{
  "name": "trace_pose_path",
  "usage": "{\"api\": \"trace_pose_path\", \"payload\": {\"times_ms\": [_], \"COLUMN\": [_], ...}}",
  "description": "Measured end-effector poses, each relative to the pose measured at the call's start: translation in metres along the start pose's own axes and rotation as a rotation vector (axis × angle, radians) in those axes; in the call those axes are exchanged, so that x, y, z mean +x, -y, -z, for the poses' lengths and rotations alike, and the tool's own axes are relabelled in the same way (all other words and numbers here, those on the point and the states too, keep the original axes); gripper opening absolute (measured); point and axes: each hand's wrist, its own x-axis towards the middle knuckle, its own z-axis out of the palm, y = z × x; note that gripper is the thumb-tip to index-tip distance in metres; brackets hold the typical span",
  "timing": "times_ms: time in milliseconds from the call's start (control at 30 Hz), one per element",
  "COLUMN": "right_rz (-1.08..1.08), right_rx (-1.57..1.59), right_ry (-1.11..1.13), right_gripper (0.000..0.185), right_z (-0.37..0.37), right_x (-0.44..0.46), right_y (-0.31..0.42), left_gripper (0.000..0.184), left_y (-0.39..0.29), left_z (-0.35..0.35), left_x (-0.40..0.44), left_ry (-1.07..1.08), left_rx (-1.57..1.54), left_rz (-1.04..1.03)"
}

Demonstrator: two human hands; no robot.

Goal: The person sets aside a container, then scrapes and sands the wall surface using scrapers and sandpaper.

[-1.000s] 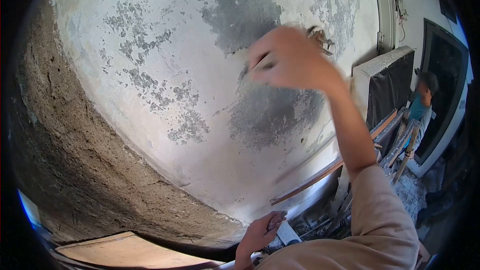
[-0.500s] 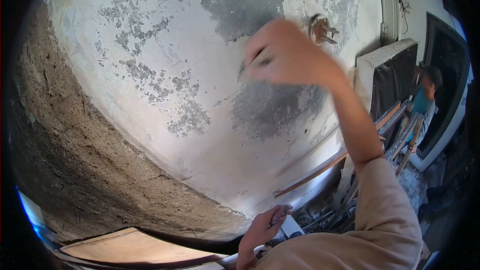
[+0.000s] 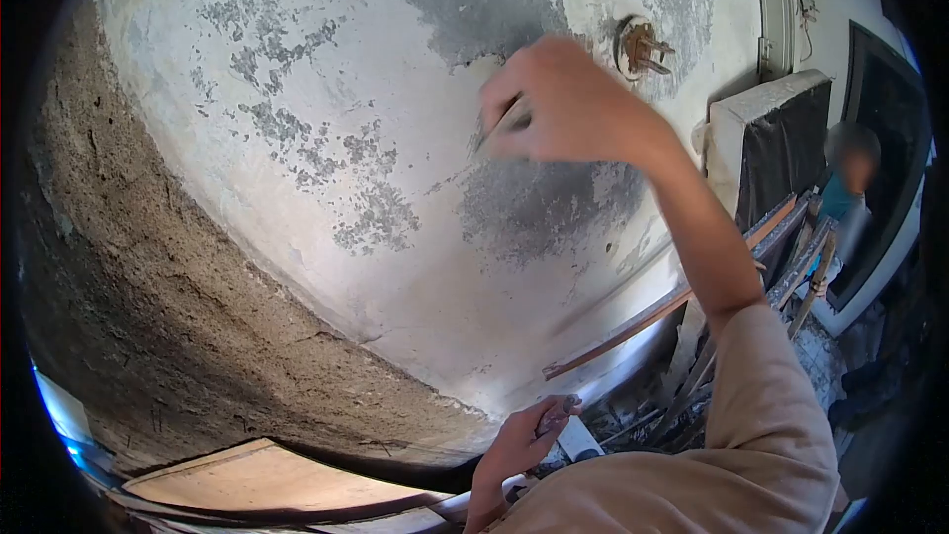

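Head view: right hand (image 3: 568, 104) up before the wall (image 3: 415, 307), its fingers pinched on a thin, blurred tool (image 3: 505, 122); contact with the plaster, can't tell! Grey patch (image 3: 549, 213) just below those fingers, rusty fitting (image 3: 645, 47) to their right. Low down, left hand (image 3: 519, 440), fingers curled round a small mottled object (image 3: 557, 416), wooden strip (image 3: 618, 338) above them.
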Motion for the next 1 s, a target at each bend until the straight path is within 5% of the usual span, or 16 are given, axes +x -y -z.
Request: {"api": "trace_pose_path", "payload": {"times_ms": [133,367,433,533,600,667,733,767,833,1000], "right_rz": [-0.055,-0.13,-0.307,-0.122,-0.067,-0.371,-0.391,-0.376,-0.052,0.149], "right_rx": [0.075,-0.087,0.172,0.16,0.074,0.398,0.382,0.38,-0.157,-0.348], "right_ry": [-0.148,-0.011,-0.149,0.08,0.018,-0.205,-0.415,-0.399,-0.657,-0.407], "right_gripper": [0.013,0.007,0.008,0.011,0.01,0.01,0.009,0.009,0.011,0.02], "right_z": [0.029,0.037,0.054,-0.003,-0.001,0.004,-0.006,-0.014,-0.025,-0.043], "right_x": [0.0,-0.002,-0.007,-0.005,-0.024,-0.043,-0.064,-0.072,-0.083,-0.081], "right_y": [0.002,0.001,0.004,-0.002,0.001,0.014,0.028,0.036,0.044,0.03], "left_gripper": [0.029,0.03,0.03,0.029,0.029,0.029,0.028,0.029,0.029,0.028], "left_y": [-0.005,0.001,0.002,0.001,-0.004,-0.009,0.01,0.019,0.023,0.036], "left_z": [0.005,0.004,0.003,-0.002,0.0,0.002,0.003,0.005,0.009,0.019], "left_x": [-0.001,0.001,0.004,0.004,0.006,-0.001,-0.004,-0.006,-0.01,-0.02], "left_ry": [-0.004,0.023,0.006,0.013,0.024,-0.006,-0.037,-0.057,-0.11,-0.208], "left_rx": [-0.021,-0.027,0.019,0.062,0.061,-0.023,-0.031,0.023,0.111,0.107], "left_rz": [-0.051,-0.039,-0.031,-0.039,-0.087,-0.03,-0.009,-0.02,-0.049,0.055]}}
